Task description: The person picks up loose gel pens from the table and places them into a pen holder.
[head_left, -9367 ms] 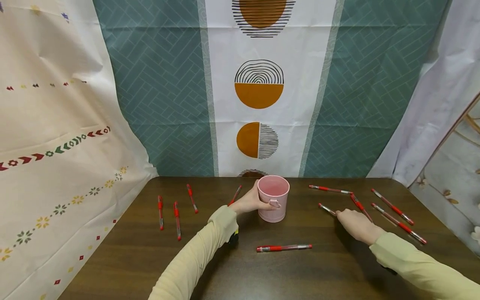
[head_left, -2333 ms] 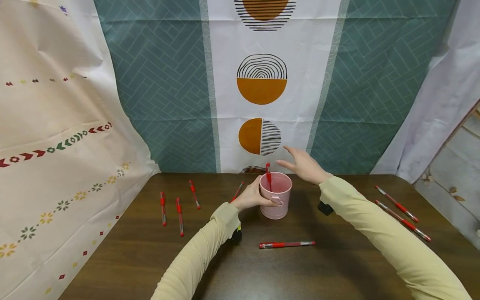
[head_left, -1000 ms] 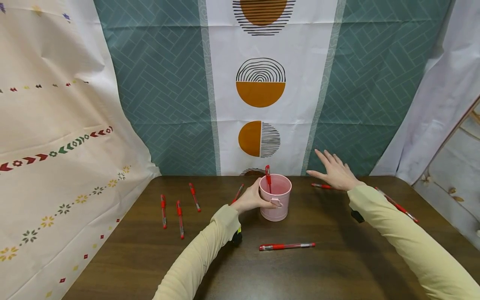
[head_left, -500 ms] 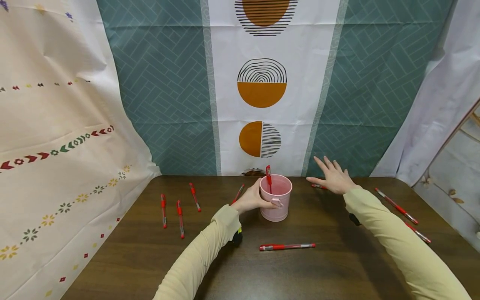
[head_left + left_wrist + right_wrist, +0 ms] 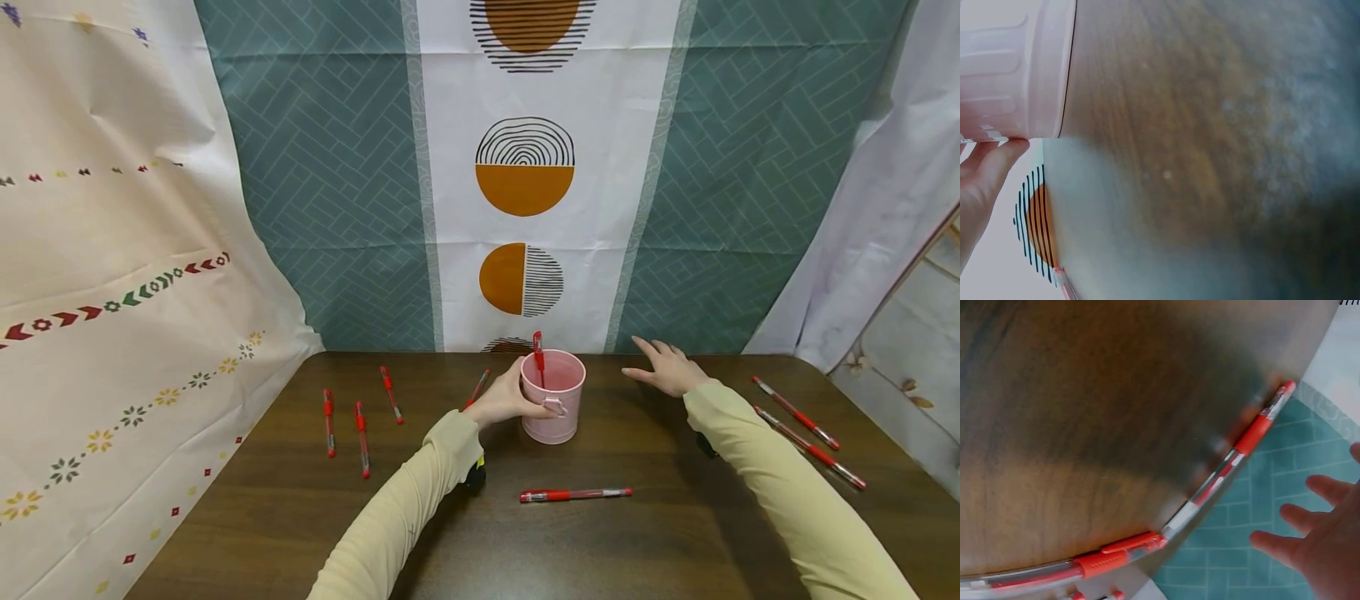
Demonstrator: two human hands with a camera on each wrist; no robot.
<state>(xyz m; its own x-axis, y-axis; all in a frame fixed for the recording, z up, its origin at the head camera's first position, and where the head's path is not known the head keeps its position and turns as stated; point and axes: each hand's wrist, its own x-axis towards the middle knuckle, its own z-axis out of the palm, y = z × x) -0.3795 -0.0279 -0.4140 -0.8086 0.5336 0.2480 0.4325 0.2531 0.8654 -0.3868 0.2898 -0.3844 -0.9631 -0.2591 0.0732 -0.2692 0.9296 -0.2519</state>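
A pink bucket stands upright on the brown table with one red pen leaning inside it. The left hand grips the bucket's left side, thumb by its handle; the left wrist view shows the bucket and part of that hand. Fingers spread, the right hand hovers over the back right of the table and holds nothing. Two pens near it show in the right wrist view, one end to end with another; in the head view the hand and sleeve hide them.
Two red pens lie at the right. One pen lies in front of the bucket, and another is partly behind the left hand. Three pens lie at the left. Curtains hang behind the table.
Since the earliest frame, one pen has left the table's right part and a pen now stands in the bucket. Lately the right hand has moved right from above the bucket and lowered. The left hand keeps its grip.
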